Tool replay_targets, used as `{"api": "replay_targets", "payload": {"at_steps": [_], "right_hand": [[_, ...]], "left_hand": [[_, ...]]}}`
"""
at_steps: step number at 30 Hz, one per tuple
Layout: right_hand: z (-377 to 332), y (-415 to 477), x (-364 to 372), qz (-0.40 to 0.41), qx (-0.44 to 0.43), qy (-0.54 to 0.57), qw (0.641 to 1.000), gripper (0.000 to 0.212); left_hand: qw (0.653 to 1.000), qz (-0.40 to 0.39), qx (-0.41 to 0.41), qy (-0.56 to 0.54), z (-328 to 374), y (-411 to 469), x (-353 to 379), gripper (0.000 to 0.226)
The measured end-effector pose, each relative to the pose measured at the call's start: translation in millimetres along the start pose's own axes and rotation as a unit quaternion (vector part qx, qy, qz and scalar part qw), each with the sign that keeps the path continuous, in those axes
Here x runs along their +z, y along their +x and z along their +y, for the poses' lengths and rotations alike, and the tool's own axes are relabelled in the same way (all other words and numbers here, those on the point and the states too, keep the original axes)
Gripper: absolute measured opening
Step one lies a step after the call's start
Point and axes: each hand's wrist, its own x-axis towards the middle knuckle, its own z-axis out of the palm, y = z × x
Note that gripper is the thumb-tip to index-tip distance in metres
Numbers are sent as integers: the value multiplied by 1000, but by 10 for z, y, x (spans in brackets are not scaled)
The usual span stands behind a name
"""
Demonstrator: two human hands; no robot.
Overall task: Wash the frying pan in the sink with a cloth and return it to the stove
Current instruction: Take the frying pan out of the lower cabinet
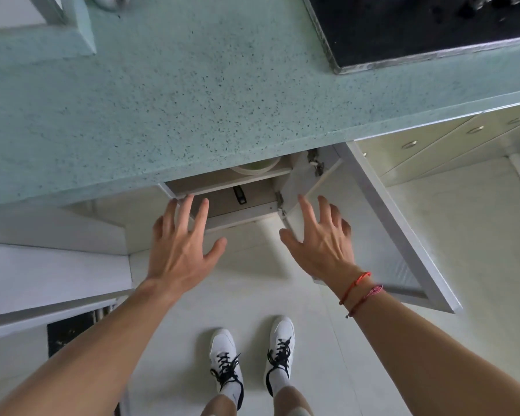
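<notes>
Speckled green countertop, black stove set in

The stove is cut off by the top and right edges, and the shapes along its far side are too blurred to name. A shiny metal thing at the top edge shows only its lower end. The countertop hides most of the open cabinet: a pale round rim on the upper shelf shows only its front arc, and a dark handle-like piece below it cannot be told. A dark patch at lower left lies partly behind the left forearm, which runs off the bottom edge
</notes>
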Motion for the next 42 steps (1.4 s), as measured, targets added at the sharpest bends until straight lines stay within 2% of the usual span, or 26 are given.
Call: {"api": "replay_targets", "payload": {"at_steps": [7, 14, 19, 26, 32, 35, 37, 39, 42], "right_hand": [[194, 541, 1144, -7, -47, 28, 998, 79], [339, 1209, 2363, 1, -72, 21, 997, 78], [338, 1723, 3070, 11, -78, 22, 997, 72], [163, 2409, 3933, 53, -94, 35, 994, 86], [-83, 2951, 4425, 42, -103, 164, 980, 93], [-190, 3138, 4534, 33, -103, 240, 965, 83], [-235, 3199, 4558, 36, -101, 241, 965, 64], [-242, 3209, 4528, 33, -91, 237, 967, 45], [-175, 3185, 4461, 7, -66, 241, 968, 32]], "left_hand": [[999, -17, -33, -4, 91, 417, 1174, 75], [997, -30, -76, -4, -161, 827, 2403, 82], [995, -12, -97, -22, -385, 1182, 3206, 85], [986, 35, -133, -91, -583, 1850, 4016, 82], [962, 78, -193, -178, -794, 2326, 4438, 81], [944, 96, -222, -223, -896, 2502, 4564, 80], [931, 99, -238, -259, -937, 2599, 4634, 78], [908, 98, -260, -312, -936, 2681, 4674, 75], [866, 79, -297, -395, -864, 2778, 4719, 72]]}}
